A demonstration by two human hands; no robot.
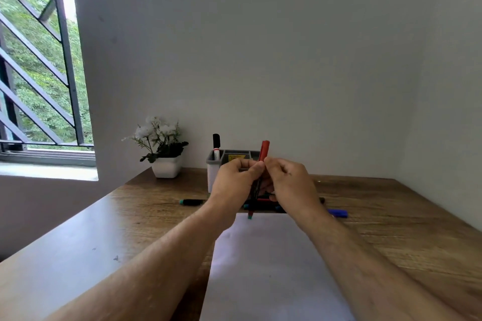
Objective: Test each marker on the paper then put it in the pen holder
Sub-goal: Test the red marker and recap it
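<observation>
Frame centre: left hand (234, 180) and right hand (289, 180) together, both pinching slim red-capped plastic marker (263, 154), upright before grey pen holder (229, 156). Judged light, rigid, smooth; grip barrel, pull cap. White paper (271, 268) below.

The table (391, 216) looks like brown wood with grain lines, smooth and a bit shiny near the window. The paper (268, 268) is plain white and matt. The pen holder (212, 161) looks like grey plastic. The red marker (264, 150) looks like smooth plastic. The flower pot (167, 167) is white and smooth.
</observation>
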